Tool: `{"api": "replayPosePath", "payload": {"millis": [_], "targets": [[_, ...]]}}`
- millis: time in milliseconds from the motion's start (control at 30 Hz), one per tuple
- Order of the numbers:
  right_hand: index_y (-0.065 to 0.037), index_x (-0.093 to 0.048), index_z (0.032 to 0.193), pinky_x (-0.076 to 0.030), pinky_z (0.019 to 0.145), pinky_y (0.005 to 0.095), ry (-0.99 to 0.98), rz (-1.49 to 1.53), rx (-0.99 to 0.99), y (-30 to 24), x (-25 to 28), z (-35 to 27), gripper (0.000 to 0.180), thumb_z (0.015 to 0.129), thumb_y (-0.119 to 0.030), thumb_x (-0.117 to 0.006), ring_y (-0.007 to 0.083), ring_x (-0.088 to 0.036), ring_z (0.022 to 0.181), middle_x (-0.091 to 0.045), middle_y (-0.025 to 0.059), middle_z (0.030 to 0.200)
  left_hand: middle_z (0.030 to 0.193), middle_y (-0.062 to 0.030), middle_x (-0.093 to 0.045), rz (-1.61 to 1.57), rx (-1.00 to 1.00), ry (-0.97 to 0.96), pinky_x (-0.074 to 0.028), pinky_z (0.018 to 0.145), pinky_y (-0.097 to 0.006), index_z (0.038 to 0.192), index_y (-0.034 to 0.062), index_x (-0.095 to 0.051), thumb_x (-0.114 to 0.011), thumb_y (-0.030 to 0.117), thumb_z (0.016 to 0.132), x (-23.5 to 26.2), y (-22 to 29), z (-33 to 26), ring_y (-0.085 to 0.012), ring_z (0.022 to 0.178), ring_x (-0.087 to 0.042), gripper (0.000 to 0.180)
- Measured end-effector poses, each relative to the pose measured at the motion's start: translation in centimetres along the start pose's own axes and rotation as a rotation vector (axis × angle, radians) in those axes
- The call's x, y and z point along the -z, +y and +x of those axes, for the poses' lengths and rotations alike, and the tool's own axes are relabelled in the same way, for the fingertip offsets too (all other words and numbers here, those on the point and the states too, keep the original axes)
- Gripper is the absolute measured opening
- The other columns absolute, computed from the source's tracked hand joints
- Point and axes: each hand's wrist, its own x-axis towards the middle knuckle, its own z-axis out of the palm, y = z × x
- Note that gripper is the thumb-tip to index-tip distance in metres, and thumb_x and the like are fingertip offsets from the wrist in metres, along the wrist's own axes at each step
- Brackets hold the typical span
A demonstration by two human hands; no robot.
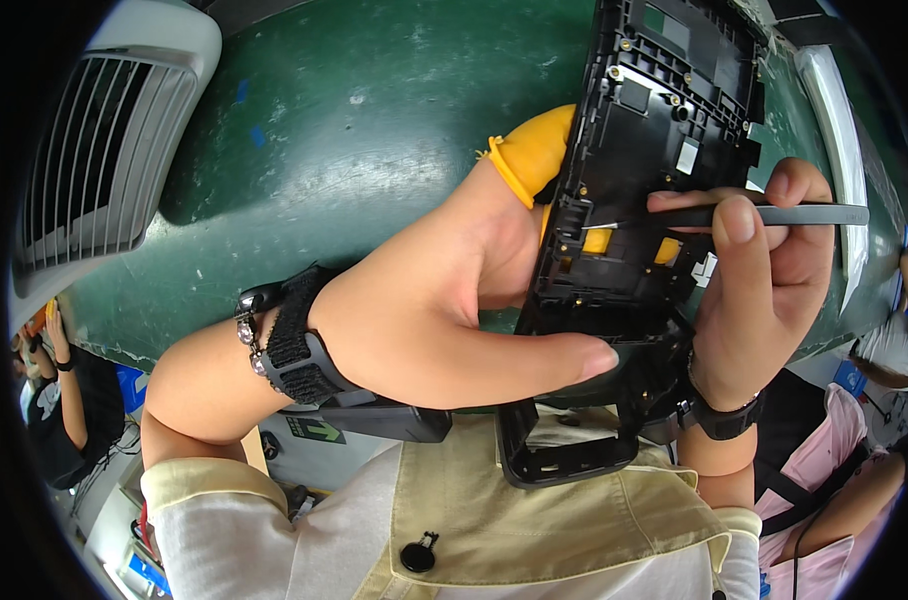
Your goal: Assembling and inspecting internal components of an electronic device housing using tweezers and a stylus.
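My left hand (424,320) is closed on a black plastic device housing (624,180), holding it up and tilted over the table. The thumb presses along its lower edge; yellow finger cots (534,150) cover fingers behind it, and yellow shows through openings in the housing. Small brass-coloured inserts and pale patches dot its inner face. Black tweezers (804,215) are pinched in my right hand (759,290), their tips over the housing's lower left part. Whether the tips grip anything is too small to tell. Below the housing is a black frame-shaped part (574,465); I cannot tell whether they are joined.
The green tabletop (354,150) carries small blue tape pieces (257,136). A light grey machine with a slatted grille (99,150) stands at the left. A long white strip-like item (836,150) lies at the right. Other people (69,400) are at both sides.
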Motion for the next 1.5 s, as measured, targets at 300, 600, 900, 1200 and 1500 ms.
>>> {"api": "replayPosePath", "payload": {"millis": [300,600,900,1200,1500], "targets": [[0.000,-0.034,0.097,-0.044,0.070,0.0267,0.015,0.014,-0.056,-0.1,-0.4,-0.1,0.022,0.081,-0.006,-0.048,0.0237,-0.059,0.070,-0.056,0.0104,0.068,0.125,-0.0149,-0.036,0.227,0.098,0.109,-0.029,0.095,-0.036,0.130,0.0058,-0.014,-0.041,0.011,0.082,0.2,0.9,0.3,-0.0230,0.115,-0.038,0.056],[-0.005,-0.034,0.100,-0.030,0.051,0.0132,0.155,0.135,0.062,0.1,0.2,0.7,0.026,0.081,-0.006,-0.053,0.0003,-0.037,0.053,-0.061,0.0183,0.083,0.124,-0.0116,-0.037,0.199,0.124,0.120,-0.029,0.095,-0.033,0.129,0.0030,-0.016,-0.039,0.006,0.083,0.1,1.4,0.0,-0.0190,0.113,-0.038,0.051],[-0.003,-0.038,0.105,-0.032,0.060,0.0201,0.132,0.121,0.188,-1.0,2.1,-0.2,0.022,0.087,-0.015,-0.040,0.0042,-0.030,0.049,-0.055,0.0250,0.091,0.111,-0.0101,-0.049,0.072,0.174,0.198,-0.039,0.085,-0.029,0.125,0.0021,-0.026,-0.039,0.017,0.086,0.1,1.9,-0.1,-0.0159,0.099,-0.051,0.044],[-0.006,-0.034,0.098,-0.028,0.051,0.0141,0.412,0.062,0.153,-1.4,7.2,-3.0,0.021,0.082,-0.009,-0.048,0.0026,-0.031,0.048,-0.057,0.0226,0.085,0.126,-0.0106,-0.032,0.098,0.181,0.014,-0.029,0.094,-0.037,0.131,0.0069,-0.009,-0.059,0.000,0.067,0.4,2.0,0.3,-0.0245,0.113,-0.039,0.082],[-0.007,-0.036,0.096,-0.025,0.046,0.0130,0.548,0.251,0.081,2.5,12.8,-7.4,0.018,0.082,-0.005,-0.048,0.0001,-0.033,0.051,-0.058,0.0108,0.082,0.124,-0.0084,-0.033,0.291,0.169,0.204,-0.047,0.078,-0.034,0.132,0.0132,-0.010,-0.056,0.008,0.070,-0.9,3.4,0.3,-0.0211,0.106,-0.046,0.078]]}}
